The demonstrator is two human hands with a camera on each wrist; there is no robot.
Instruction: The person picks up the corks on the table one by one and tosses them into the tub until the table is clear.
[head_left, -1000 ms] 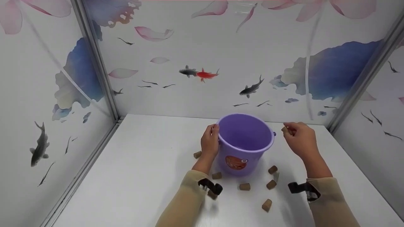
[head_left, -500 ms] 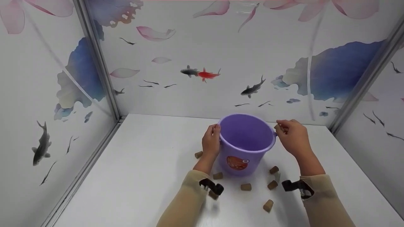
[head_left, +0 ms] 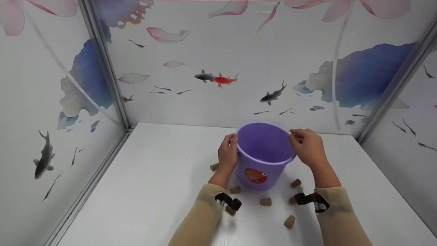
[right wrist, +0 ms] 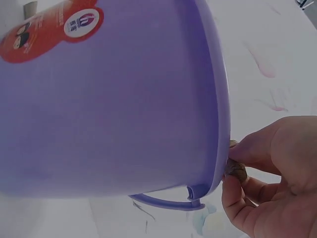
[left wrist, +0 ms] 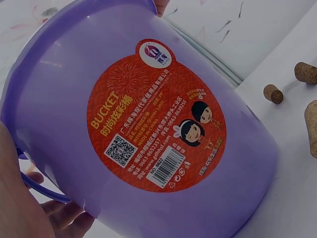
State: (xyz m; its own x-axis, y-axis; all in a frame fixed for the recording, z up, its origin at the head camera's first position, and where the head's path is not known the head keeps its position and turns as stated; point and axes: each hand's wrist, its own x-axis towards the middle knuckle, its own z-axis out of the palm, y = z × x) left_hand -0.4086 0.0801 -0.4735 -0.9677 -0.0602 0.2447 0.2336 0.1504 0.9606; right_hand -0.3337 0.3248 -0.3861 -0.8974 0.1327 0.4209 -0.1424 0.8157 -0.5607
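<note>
Purple plastic is forming the bucket (head_left: 261, 152), which is standing upright on the white table (head_left: 164, 177) between my two hands. My left hand (head_left: 227, 153) is holding the bucket at its left side by the rim (head_left: 268, 163), fingers curling against the outside near the handle (left wrist: 44, 191); where the thumb is pressing, I cannot tell. My right hand (head_left: 310, 147) is nearly closed, pinching a small cork (right wrist: 237, 170) between thumb and fingertips at the right part of the rim. Whether the cork is touching the rim, I cannot tell.

Handling, bucket: I am judging it light and fairly stiff, with a smooth wall that is probably offering little friction. I am treating the rim as the best hold, since its lip is giving the fingers an edge; squeezing the wall lower down is risking flex and slip.

Handling, cork: I am rating it very light, slightly yielding and dry enough to grip well. I am favouring a pinch across its round side, because hard pressure may be crumbling an edge. Loose corks (head_left: 265, 202) of similar shape are lying around the bucket's base, calling for the same pinch.
</note>
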